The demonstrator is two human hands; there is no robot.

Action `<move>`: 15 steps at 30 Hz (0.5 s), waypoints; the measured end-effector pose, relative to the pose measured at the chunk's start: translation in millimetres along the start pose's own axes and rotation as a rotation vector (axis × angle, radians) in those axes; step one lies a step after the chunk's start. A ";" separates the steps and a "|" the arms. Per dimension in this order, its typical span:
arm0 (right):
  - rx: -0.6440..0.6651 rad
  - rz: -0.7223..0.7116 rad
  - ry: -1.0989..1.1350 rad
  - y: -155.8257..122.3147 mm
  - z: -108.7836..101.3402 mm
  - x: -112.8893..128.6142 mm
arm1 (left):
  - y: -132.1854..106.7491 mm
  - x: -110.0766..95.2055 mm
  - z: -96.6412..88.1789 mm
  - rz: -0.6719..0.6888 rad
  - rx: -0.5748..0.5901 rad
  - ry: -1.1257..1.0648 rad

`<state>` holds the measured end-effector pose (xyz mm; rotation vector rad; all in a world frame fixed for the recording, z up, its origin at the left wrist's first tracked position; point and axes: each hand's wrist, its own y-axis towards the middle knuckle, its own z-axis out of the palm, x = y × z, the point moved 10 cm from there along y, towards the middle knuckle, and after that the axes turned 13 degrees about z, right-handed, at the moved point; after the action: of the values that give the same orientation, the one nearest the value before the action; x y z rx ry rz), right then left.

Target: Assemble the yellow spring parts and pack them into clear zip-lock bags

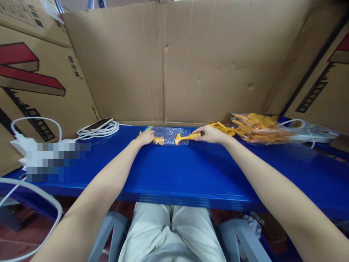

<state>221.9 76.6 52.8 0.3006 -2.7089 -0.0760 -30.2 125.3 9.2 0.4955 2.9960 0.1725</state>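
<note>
A blue table walled in by cardboard, a phone on a coiled white cable at far left. At centre my left hand lies flat and unclenched on a clear plastic bag. My right hand pinches an orange tool, its head lying on the bag. A heap of orange tools lies beyond.

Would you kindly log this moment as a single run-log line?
left hand: on clear bag | right hand: gripping orange toy tool, head at bag's right end | orange toy pile: right, on blue table
</note>
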 end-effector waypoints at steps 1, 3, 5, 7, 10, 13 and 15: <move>-0.014 0.007 -0.003 -0.5 2.4 3.7 | -0.3 -1.0 -0.2 0.002 0.002 0.003; -0.046 0.010 -0.001 -0.5 7.7 10.0 | -0.6 -4.1 0.0 0.011 0.007 0.005; -0.090 0.020 0.013 0.5 11.2 13.3 | -0.5 -7.7 0.7 0.023 0.010 0.004; -0.135 0.046 0.033 1.4 11.4 12.8 | -0.1 -10.5 0.9 0.029 0.007 0.005; -0.098 0.072 0.084 1.1 12.5 9.8 | 0.2 -12.4 1.4 0.029 0.006 0.012; 0.121 0.034 0.184 -2.7 21.9 9.9 | -0.8 -11.3 2.3 0.011 0.021 0.017; 0.250 0.011 0.232 -7.1 26.0 9.0 | -1.5 -10.5 1.9 0.001 0.024 0.017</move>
<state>204.7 68.0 32.0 0.3447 -2.4886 0.2849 -20.5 120.6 7.9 0.5012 3.0174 0.1418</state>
